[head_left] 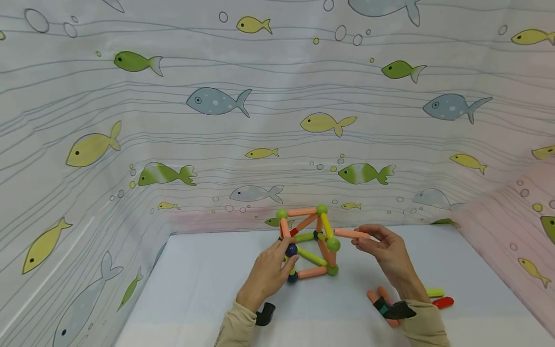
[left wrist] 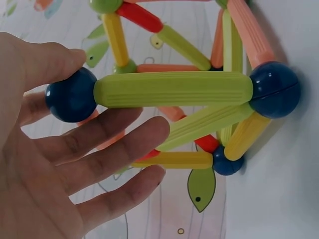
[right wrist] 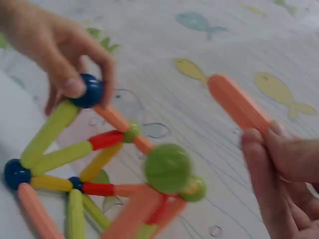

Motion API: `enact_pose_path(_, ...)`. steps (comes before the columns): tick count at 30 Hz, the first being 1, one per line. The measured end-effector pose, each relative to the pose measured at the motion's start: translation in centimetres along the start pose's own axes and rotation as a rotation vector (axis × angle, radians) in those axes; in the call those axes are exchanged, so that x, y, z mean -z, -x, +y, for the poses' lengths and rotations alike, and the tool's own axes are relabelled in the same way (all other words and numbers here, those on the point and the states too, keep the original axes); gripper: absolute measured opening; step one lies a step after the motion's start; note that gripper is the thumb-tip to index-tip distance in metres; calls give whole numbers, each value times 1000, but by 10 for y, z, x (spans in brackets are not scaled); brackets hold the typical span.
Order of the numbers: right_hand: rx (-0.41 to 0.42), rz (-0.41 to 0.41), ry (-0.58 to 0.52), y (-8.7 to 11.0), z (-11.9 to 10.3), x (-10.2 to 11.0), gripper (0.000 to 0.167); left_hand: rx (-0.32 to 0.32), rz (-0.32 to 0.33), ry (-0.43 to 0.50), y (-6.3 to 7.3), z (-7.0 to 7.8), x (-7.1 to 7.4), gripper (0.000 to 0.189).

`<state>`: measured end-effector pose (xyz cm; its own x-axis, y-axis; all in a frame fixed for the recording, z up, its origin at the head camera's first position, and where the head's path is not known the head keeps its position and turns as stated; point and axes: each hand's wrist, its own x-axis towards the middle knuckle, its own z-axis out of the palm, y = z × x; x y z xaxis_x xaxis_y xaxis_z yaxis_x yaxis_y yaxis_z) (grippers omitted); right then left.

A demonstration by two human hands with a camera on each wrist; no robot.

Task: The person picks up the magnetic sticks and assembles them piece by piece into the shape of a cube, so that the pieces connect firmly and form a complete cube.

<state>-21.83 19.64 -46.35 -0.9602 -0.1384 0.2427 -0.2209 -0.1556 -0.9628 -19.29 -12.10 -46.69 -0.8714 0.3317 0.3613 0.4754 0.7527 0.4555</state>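
Observation:
A cube-like frame of magnetic sticks and balls stands on the table, with a lime stick point(head_left: 312, 256) and green ball point(head_left: 333, 244) facing me. My left hand point(head_left: 265, 272) holds a dark blue ball point(head_left: 291, 250) at the frame's upper near-left corner. In the left wrist view, the thumb lies over that blue ball point(left wrist: 72, 94) and the fingers pass behind it; a lime stick point(left wrist: 172, 89) joins it to a lower blue ball point(left wrist: 275, 89). To the right, my right hand point(head_left: 390, 253) pinches a salmon-orange stick point(right wrist: 239, 104) by one end. Its free end points toward the frame's green corner ball.
Beside my right wrist lie several loose orange sticks point(head_left: 374, 298), a lime stick point(head_left: 435, 292) and a red stick point(head_left: 443, 302). Behind the white table point(head_left: 208, 270) rises a fish-printed backdrop point(head_left: 277, 159), close to the frame's far side.

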Motion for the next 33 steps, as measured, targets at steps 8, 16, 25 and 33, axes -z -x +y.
enact_pose_path(8, 361, 127, 533, -9, 22, -66, 21, -6, -3, 76, 1, -3, 3, 32)
enact_pose_path(16, 428, 118, 501, -9, 37, -83, 26, 11, -4, 125, 1, -3, 2, 30)
enact_pose_path(25, 487, 89, 617, -13, 42, -74, 31, 14, 12, 121, 0, -2, -2, 28)
enact_pose_path(33, 588, 68, 675, -17, 46, -71, 34, 20, 50, 115, -1, 0, -6, 23)
